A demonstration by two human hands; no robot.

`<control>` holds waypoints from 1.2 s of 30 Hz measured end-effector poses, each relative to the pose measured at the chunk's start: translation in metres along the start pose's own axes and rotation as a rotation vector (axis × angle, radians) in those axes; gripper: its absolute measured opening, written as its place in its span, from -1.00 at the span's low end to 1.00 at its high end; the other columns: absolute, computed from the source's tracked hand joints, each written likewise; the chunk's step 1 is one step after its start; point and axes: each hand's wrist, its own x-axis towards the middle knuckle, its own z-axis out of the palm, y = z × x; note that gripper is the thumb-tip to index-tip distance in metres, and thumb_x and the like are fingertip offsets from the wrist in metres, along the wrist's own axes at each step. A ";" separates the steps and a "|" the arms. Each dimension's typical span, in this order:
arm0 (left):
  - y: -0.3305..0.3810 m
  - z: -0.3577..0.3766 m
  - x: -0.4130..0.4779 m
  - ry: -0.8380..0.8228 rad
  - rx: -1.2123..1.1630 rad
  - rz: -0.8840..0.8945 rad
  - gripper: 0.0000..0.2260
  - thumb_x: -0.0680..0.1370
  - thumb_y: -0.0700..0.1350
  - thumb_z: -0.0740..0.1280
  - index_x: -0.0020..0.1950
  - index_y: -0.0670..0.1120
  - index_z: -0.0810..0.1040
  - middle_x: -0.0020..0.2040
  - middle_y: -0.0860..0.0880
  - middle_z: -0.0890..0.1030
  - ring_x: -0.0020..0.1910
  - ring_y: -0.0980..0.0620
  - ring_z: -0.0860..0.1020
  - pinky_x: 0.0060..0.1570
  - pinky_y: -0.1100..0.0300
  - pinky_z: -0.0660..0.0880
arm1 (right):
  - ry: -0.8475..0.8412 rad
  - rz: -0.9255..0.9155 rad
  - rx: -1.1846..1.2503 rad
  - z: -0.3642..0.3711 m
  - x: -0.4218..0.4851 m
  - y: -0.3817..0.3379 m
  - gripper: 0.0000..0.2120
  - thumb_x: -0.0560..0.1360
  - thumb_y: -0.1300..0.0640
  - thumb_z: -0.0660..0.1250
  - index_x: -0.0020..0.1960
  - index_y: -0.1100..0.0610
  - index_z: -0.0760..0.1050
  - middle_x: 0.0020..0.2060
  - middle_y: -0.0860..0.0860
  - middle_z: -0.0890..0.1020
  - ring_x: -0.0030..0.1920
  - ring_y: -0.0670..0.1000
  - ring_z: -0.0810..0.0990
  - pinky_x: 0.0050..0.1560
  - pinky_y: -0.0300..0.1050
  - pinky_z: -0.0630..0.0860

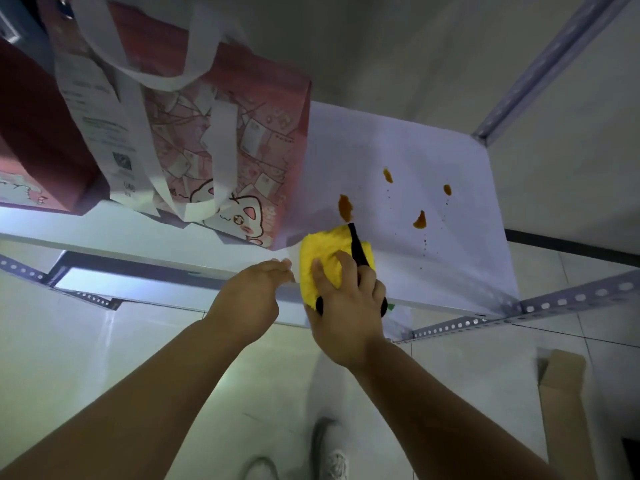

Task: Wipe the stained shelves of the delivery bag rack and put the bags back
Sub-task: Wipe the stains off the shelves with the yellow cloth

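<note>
Head view: right hand (346, 306) grips my yellow fuzzy cloth (322, 251); left hand (249, 299) curled, grip unclear; four orange-brown stains (345, 207) unwiped.

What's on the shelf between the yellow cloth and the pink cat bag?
Only a narrow bare strip of shelf separates cloth and bag, head view.

- We see the left hand (249, 299) and right hand (346, 317) bare.
- The left forearm (138, 393) and right forearm (436, 407) look bare too.
- We make out a pale grey laced shoe (329, 455) and a second shoe (260, 471).
</note>
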 end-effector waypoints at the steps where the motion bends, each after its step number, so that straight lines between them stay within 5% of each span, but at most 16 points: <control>1: 0.000 0.001 0.000 -0.002 0.015 -0.001 -0.45 0.40 -0.46 0.17 0.35 -0.12 0.44 0.44 -0.02 0.33 0.43 0.03 0.28 0.41 0.16 0.18 | 0.013 -0.011 0.007 0.000 -0.001 0.003 -0.41 0.31 -0.11 0.40 0.30 0.06 0.46 0.25 0.17 0.48 0.03 0.26 0.50 -0.03 0.10 0.43; 5: 0.009 0.001 0.003 0.009 0.113 -0.056 -0.52 0.46 -0.37 0.18 0.35 -0.10 0.44 0.39 -0.03 0.42 0.35 -0.01 0.37 0.32 0.14 0.30 | 0.084 -0.020 0.004 -0.004 -0.008 0.031 -0.45 0.28 -0.09 0.44 0.24 0.04 0.52 0.22 0.14 0.53 0.02 0.24 0.53 -0.03 0.07 0.43; 9: 0.027 0.002 0.008 0.090 0.197 -0.029 -0.70 0.50 -0.26 0.24 0.21 -0.16 0.55 0.13 -0.12 0.57 0.10 -0.12 0.49 0.09 0.08 0.42 | 0.100 0.161 0.022 -0.006 -0.013 0.081 -0.46 0.33 -0.07 0.45 0.26 0.07 0.51 0.27 0.22 0.47 0.12 0.31 0.47 0.08 0.11 0.36; 12: 0.038 0.011 0.019 0.114 0.173 0.001 -0.66 0.53 -0.14 0.25 0.30 -0.18 0.47 0.29 -0.10 0.48 0.26 -0.10 0.38 0.26 0.10 0.31 | 0.066 0.398 0.044 -0.004 -0.006 0.126 -0.47 0.47 -0.15 0.28 0.39 -0.01 0.35 0.42 0.17 0.25 0.30 0.27 0.24 0.27 0.08 0.11; 16: 0.041 0.022 0.039 0.063 0.245 0.003 -0.57 0.59 0.01 0.16 0.41 -0.13 0.31 0.48 -0.05 0.23 0.46 -0.02 0.13 0.37 0.17 0.15 | 0.065 0.567 0.126 -0.001 0.017 0.158 -0.47 0.53 -0.19 0.13 0.46 -0.09 0.16 0.47 0.12 0.09 0.38 0.25 0.09 0.39 0.14 0.04; 20: 0.036 0.022 0.045 0.055 0.346 0.025 -0.62 0.58 0.03 0.14 0.33 -0.12 0.41 0.43 -0.04 0.32 0.37 -0.02 0.30 0.26 0.13 0.30 | 0.027 0.689 0.245 0.001 0.060 0.161 -0.45 0.56 -0.17 0.04 0.50 -0.08 0.01 0.52 0.11 -0.12 0.49 0.20 -0.17 0.46 0.10 -0.15; 26: 0.037 0.017 0.051 0.017 0.404 0.003 -0.65 0.57 0.07 0.11 0.28 -0.02 0.46 0.35 0.05 0.37 0.24 0.03 0.42 0.04 0.12 0.48 | -0.012 0.438 0.210 0.000 0.095 0.133 -0.41 0.56 -0.13 0.06 0.52 -0.09 -0.04 0.53 0.12 -0.14 0.50 0.20 -0.22 0.44 0.06 -0.24; 32: 0.035 0.021 0.050 0.050 0.389 0.002 -0.65 0.57 0.09 0.11 0.27 -0.01 0.47 0.34 0.05 0.40 0.26 0.05 0.41 0.08 0.14 0.46 | -0.010 0.028 0.201 0.009 0.047 0.122 -0.43 0.55 -0.17 0.13 0.49 -0.18 0.00 0.53 -0.04 -0.09 0.52 0.09 -0.16 0.46 -0.02 -0.02; 36: 0.028 0.020 0.051 0.049 0.366 0.024 -0.65 0.57 0.10 0.10 0.28 0.03 0.45 0.36 0.08 0.39 0.27 0.05 0.40 0.14 0.15 0.45 | -0.016 0.056 0.249 0.008 0.030 0.144 -0.42 0.55 -0.15 0.14 0.48 -0.14 -0.02 0.49 -0.09 -0.12 0.51 0.06 -0.17 0.48 -0.04 0.00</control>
